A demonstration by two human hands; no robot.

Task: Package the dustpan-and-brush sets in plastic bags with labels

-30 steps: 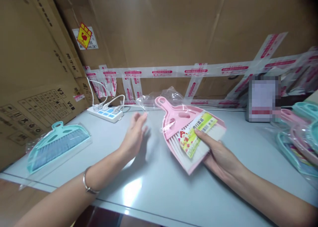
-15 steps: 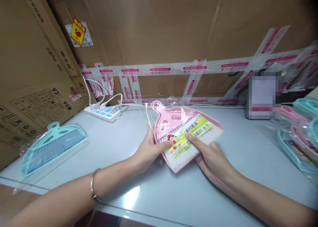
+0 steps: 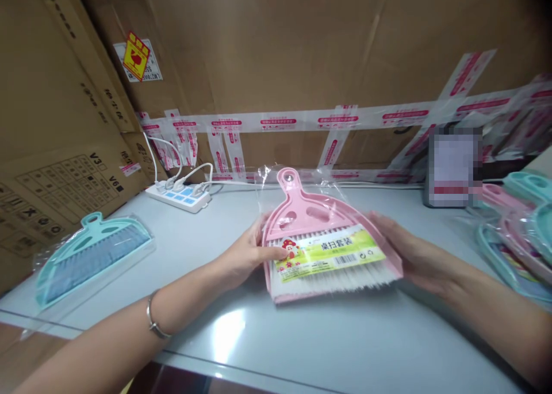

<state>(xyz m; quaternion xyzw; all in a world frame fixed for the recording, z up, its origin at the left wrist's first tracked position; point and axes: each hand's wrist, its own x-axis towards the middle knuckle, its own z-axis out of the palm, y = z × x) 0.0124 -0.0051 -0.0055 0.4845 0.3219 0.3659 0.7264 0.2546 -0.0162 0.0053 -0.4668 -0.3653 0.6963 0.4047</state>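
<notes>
A pink dustpan and brush set in clear plastic is held tilted up over the table, handle pointing away from me. The brush has white bristles, and a yellow-green label with a mushroom figure crosses it. My left hand grips the pan's left side, thumb on the label and the other fingers behind. At the right edge, my right hand is blurred and holds the pan from the side; its fingers are mostly hidden behind it.
A turquoise dustpan and brush set lies at left. More wrapped pink and turquoise sets pile up at right, near an upright, pixelated device. A white power strip with plugs sits before large cardboard boxes on the pale table.
The pink set has turned anticlockwise so its handle points more straight away from me. My right hand has moved off the label to the pan's right edge; my left thumb stays on the label.
</notes>
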